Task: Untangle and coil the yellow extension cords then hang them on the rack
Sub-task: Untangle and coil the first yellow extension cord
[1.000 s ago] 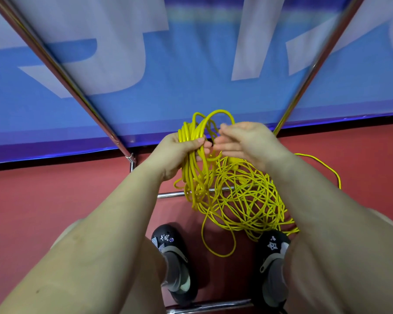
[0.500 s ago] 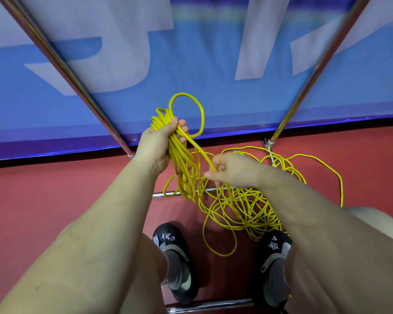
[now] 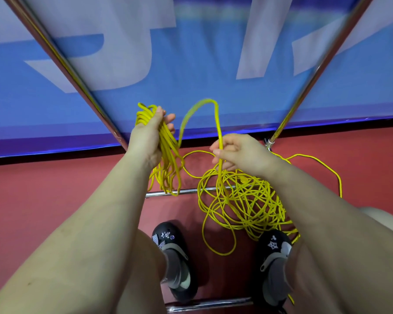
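A blue banner (image 3: 191, 64) fills the wall beyond both hands, and the rack (image 3: 61, 57) has chrome poles slanting down past either side. Below the right hand (image 3: 238, 152) a loose tangle of yellow cord (image 3: 241, 200) lies on the red floor (image 3: 43, 196). That hand pinches one strand arching over to the left hand (image 3: 148, 137), which grips the hanging coiled loops (image 3: 166, 155).

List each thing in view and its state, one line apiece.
left hand: grips the coiled loops.
coiled loops: bunched, hanging from the hand.
right hand: pinches a raised strand.
raised strand: arched between the hands.
loose cord pile: tangled on the floor.
rack: no cord hung.
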Available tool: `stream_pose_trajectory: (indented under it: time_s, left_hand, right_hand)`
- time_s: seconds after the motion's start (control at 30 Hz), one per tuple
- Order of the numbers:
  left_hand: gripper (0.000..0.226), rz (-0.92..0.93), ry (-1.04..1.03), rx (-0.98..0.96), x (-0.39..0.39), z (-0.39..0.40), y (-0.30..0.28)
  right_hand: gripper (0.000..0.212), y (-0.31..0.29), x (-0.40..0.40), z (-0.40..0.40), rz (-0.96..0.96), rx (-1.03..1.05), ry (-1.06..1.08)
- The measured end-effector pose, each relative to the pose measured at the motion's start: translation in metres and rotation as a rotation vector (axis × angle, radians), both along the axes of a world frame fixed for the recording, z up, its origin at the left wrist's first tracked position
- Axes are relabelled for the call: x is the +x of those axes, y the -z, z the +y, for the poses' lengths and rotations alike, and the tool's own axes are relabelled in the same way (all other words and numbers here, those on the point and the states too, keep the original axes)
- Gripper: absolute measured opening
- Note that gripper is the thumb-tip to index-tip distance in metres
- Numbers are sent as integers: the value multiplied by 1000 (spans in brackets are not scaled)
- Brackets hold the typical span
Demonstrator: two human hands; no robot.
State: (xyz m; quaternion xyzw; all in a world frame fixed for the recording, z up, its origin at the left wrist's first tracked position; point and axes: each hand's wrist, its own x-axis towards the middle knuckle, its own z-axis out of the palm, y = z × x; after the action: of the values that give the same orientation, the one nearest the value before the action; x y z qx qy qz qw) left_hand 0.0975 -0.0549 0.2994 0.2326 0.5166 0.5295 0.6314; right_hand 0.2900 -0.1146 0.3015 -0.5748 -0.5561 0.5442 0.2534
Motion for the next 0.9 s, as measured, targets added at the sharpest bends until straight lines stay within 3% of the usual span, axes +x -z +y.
stream_pose_trajectory:
  time_s: [0.4,0.6,0.7,0.8,0.83,0.9]
  left_hand:
    - [10,141,515,20,29,-25,2]
    - [12,159,655,14,37,-32,1]
    - [11,173,660,10,38,-33,2]
    - [10,199,636,0,38,-33,3]
    - [11,199,614,-7,37,-33,3]
    - [14,187,565,-19,35,-31,3]
  right_hand:
    - [9,-22,-4,18,873,-255,584]
    - [14,-24,12,21,1054,-285,654]
    - [15,-27,16,21,1036,-283,604]
    - [11,-26,14,19,879,-268,527]
    - [11,-24,12,17,760,-253,490]
    - [30,-16,9,12,313,-195,301]
